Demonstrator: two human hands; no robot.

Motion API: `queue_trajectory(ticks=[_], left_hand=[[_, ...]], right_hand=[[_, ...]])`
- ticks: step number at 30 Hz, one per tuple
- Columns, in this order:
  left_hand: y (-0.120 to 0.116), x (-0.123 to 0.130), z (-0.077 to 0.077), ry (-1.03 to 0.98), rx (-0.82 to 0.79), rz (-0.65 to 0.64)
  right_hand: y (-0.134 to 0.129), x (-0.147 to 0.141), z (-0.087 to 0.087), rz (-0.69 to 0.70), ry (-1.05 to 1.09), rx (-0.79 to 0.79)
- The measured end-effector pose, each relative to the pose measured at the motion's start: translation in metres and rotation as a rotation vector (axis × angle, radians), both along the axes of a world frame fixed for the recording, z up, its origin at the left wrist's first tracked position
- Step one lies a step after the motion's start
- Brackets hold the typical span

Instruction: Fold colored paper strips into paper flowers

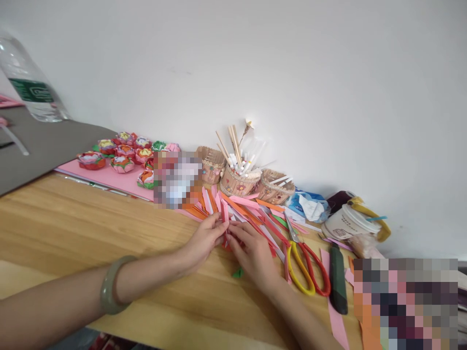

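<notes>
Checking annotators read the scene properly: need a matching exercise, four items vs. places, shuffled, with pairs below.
Things
1. Narrow pink paper strip
2. Scissors with one yellow and one red handle
3. Pale green round bangle
4. Clear plastic bottle with a green label

Places
A. Lying to the right of the right hand
B. On the flat grey surface at the far left
C. Held at the fingertips, in front of the left hand's palm
D. Around the left forearm

Pairs: 1-C, 2-A, 3-D, 4-B
</notes>
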State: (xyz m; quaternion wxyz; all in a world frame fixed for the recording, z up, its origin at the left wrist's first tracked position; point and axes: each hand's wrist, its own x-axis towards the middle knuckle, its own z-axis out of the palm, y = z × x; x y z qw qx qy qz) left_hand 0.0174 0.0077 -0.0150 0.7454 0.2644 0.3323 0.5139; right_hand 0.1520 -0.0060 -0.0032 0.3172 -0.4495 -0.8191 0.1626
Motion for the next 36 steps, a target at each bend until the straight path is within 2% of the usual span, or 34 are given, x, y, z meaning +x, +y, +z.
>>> queue_trajectory(ticks=[9, 13, 17, 19, 21, 24, 27, 30, 34, 36], left_hand=[[0.0, -0.001, 0.0, 0.019, -0.048, -0.004], [0.001, -0.003, 0.0, 0.05, -0.035, -0.008], [0.003, -0.003, 0.001, 0.059, -0.04, -0.013], [0.003, -0.002, 0.003, 0.062, -0.072, -0.014], [0.002, -0.001, 0.004, 0.066, -0.092, -0.01], [0.001, 0.0, 0.006, 0.074, -0.088, -0.009], [0.0, -0.001, 0.006, 0.078, -0.083, -0.014], [0.0, -0.002, 0.005, 0.077, -0.071, -0.024], [0.0, -0.001, 0.004, 0.038, -0.034, -0.053], [-0.001, 0.0, 0.004, 0.021, -0.004, -0.08]], right_hand=[[-0.001, 0.006, 0.005, 0.13, -0.188, -0.039], [0.002, 0.013, 0.011, 0.192, -0.122, -0.076], [0.007, 0.032, 0.029, 0.144, -0.046, -0.103], [0.008, 0.041, 0.039, 0.132, -0.119, -0.163], [0.007, 0.049, 0.044, 0.183, -0.264, -0.237], [0.007, 0.055, 0.04, 0.225, -0.413, -0.235], [0.008, 0.056, 0.033, 0.224, -0.435, -0.211], [0.008, 0.051, 0.034, 0.171, -0.248, -0.279], [0.007, 0.034, 0.035, -0.101, 0.237, -0.492], [0.005, 0.024, 0.03, -0.112, 0.428, -0.608]])
